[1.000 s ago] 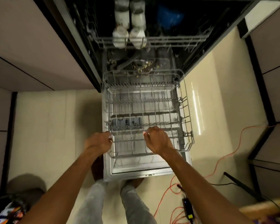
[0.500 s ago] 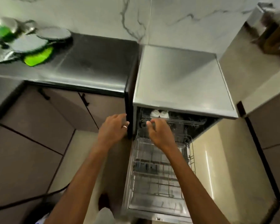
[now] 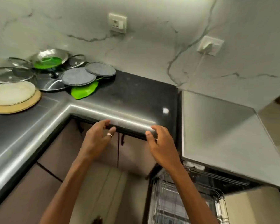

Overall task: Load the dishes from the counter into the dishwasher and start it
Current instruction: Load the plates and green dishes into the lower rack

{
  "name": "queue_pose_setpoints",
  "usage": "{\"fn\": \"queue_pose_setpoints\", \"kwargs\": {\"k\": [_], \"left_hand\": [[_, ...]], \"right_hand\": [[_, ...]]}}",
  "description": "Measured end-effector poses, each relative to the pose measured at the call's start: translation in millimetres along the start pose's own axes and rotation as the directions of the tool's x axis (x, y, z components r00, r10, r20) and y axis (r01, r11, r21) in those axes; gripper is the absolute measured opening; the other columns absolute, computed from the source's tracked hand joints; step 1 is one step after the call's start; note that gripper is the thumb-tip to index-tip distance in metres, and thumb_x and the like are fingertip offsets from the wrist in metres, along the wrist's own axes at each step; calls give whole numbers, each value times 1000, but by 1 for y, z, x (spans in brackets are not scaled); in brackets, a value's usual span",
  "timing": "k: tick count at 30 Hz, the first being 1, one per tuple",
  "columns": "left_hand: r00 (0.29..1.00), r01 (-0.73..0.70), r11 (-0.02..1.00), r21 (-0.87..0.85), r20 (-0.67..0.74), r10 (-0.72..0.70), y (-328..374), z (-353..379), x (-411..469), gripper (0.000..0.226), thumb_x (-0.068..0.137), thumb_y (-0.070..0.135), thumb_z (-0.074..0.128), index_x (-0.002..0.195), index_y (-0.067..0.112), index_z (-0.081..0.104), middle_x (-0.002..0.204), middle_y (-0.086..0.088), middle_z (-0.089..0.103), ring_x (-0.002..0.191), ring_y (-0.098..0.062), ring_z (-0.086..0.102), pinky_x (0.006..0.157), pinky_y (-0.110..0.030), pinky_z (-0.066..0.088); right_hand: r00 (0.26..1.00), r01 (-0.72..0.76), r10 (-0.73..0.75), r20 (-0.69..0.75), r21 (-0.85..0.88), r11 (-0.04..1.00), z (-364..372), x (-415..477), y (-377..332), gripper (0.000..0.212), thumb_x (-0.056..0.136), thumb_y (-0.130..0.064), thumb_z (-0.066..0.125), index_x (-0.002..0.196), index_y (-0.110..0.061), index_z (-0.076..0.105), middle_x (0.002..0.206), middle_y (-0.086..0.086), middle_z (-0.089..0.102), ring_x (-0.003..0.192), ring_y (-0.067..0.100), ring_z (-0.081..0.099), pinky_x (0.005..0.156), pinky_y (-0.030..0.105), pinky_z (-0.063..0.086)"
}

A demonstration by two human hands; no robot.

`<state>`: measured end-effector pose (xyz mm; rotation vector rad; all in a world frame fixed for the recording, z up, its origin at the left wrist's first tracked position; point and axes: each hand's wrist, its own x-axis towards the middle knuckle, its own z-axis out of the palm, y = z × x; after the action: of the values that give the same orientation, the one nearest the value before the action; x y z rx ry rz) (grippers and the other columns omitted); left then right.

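Note:
The dishes lie at the back left of the dark counter (image 3: 136, 92): a white plate (image 3: 11, 92) on a tan plate (image 3: 31, 103), two grey plates (image 3: 78, 76) (image 3: 100, 69), a green leaf-shaped plate (image 3: 84, 92), a steel bowl (image 3: 50, 56) with a green piece in it, a steel plate (image 3: 50, 84) and glass lids (image 3: 10, 75). The dishwasher (image 3: 225, 131) stands at the right, door open, lower rack (image 3: 176, 201) pulled out. My left hand (image 3: 95, 139) and my right hand (image 3: 162, 143) hover empty in front of the counter edge, fingers loosely spread.
Brown cabinet doors (image 3: 103, 154) sit under the counter. Two wall sockets, one (image 3: 117, 22) free and one (image 3: 210, 45) with a plug and white cable, are on the marble wall. Pale floor tiles show below.
Both hands have left the lower rack and risen to counter height. My view has swung up and left from the dishwasher to the counter with the dishes.

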<state>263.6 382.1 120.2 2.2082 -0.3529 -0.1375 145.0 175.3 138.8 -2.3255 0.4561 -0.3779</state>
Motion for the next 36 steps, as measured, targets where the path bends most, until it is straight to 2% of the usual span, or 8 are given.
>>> {"fn": "queue_pose_setpoints", "kwargs": {"k": [5,9,12,15,21,26,32,36], "left_hand": [[992,123,917,-379,30,-121,-21,-63,51,27,97,32,65,123,27,62,107,15,67,92,15,61,85,-10,49],[972,225,772,-595,85,-218,-37,-93,71,16,99,33,62,114,29,66,106,4,75,102,-8,69,92,-31,52],[938,308,648,-697,107,-330,-46,-108,78,18,103,29,56,117,23,65,107,2,76,102,-12,70,92,-33,52],[894,375,566,-734,126,-429,-61,-118,88,19,103,28,54,116,20,66,107,0,77,98,-12,69,90,-30,51],[836,428,485,-763,129,-534,-96,-119,139,20,104,26,54,115,18,69,104,-1,78,100,-16,70,88,-32,52],[764,455,310,-835,187,-618,-109,-107,206,26,104,31,53,118,14,68,107,-3,78,99,-16,70,84,-30,51],[713,485,163,-859,280,-642,-126,-96,302,23,103,31,53,116,14,63,131,-9,65,106,-17,65,82,-30,50],[686,478,121,-870,284,-670,-144,-94,363,40,103,29,55,138,11,52,145,-13,51,130,-27,53,97,-37,45]], "right_hand": [[1000,6,-7,2,81,997,36,48,-71,53,95,-54,50,135,-20,56,132,-4,57,122,10,55,105,36,46],[999,-4,0,36,123,992,56,79,-94,41,97,-48,56,133,-27,56,127,-10,60,114,0,60,97,30,51],[990,-59,39,136,146,987,73,98,-100,27,98,-44,57,123,-34,59,115,-18,63,104,-7,61,84,11,49],[970,-136,85,229,217,967,96,120,-98,15,98,-39,59,113,-36,62,108,-17,67,99,-11,62,77,8,48],[914,-338,190,358,411,847,148,182,-85,17,100,-32,57,112,-25,68,102,-10,75,98,5,71,95,33,53],[822,-536,293,488,490,688,185,256,-84,19,104,-22,54,114,-11,66,107,6,76,99,20,73,94,38,53],[813,-539,300,499,452,711,199,327,-87,17,103,-22,55,110,-12,66,104,5,77,98,20,73,92,37,52],[810,-555,336,480,443,704,207,352,-84,18,103,-22,54,112,-13,67,103,3,77,96,18,74,90,36,53]]}}
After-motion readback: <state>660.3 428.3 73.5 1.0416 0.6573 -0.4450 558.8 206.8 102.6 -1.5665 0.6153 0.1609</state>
